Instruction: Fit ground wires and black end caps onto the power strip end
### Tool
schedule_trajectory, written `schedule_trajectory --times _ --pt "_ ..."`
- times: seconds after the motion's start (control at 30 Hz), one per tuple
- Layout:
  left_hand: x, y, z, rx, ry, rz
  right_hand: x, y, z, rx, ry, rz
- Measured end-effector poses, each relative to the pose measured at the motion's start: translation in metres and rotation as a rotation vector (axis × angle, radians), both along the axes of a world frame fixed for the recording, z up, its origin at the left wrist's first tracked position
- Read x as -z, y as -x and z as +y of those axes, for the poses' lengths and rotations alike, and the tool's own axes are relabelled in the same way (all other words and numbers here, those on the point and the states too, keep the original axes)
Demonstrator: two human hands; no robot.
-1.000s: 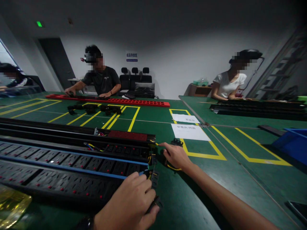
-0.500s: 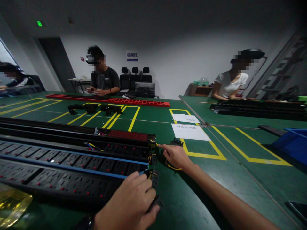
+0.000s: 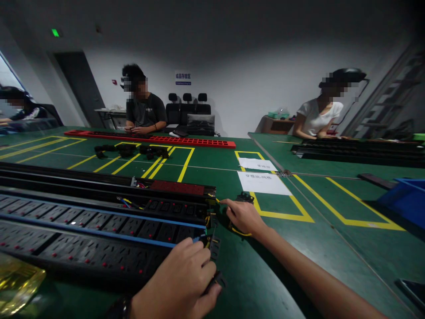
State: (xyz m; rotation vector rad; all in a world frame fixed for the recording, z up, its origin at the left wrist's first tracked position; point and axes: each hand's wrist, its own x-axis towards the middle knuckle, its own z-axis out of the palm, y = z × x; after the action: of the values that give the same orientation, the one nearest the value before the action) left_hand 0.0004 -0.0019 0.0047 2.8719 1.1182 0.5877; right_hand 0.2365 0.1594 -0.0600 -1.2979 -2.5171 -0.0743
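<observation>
Long black power strips (image 3: 99, 252) with rows of sockets and small red parts lie side by side on the green table, their ends toward the middle. My left hand (image 3: 181, 277) is curled at the end of the nearest strip, its fingers closed on a small black end cap (image 3: 219, 280). Past the strip ends my right hand (image 3: 244, 217) pinches a yellow wire (image 3: 241, 232), which also shows at its index fingertip. Partly behind that hand lies a black slotted part (image 3: 245, 197). Another black end piece (image 3: 215, 249) sits between the hands.
Paper sheets (image 3: 264, 183) lie beyond my right hand, among yellow tape outlines. A blue bin (image 3: 405, 201) stands at right. Black parts (image 3: 131, 151) and a long red grid frame (image 3: 192, 141) are farther back. Two people (image 3: 146, 110) (image 3: 320, 115) work across the table; another sits far left.
My hands and the strips stay almost unmoved. The person across the table at left has turned the head slightly and lowered the hands.
</observation>
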Motion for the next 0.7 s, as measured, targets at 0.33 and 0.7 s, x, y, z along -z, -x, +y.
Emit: schedule_trajectory --times 0.33,0.7 --pt "0.0003 -0.0002 0.0 -0.002 -0.006 0.006 -0.004 0.002 -0.0017 0.021 0.024 -0.016" --pt "-0.0005 -0.0004 -0.0007 -0.007 0.019 0.017 -0.0009 -0.0002 -0.0006 -0.009 -0.005 0.001"
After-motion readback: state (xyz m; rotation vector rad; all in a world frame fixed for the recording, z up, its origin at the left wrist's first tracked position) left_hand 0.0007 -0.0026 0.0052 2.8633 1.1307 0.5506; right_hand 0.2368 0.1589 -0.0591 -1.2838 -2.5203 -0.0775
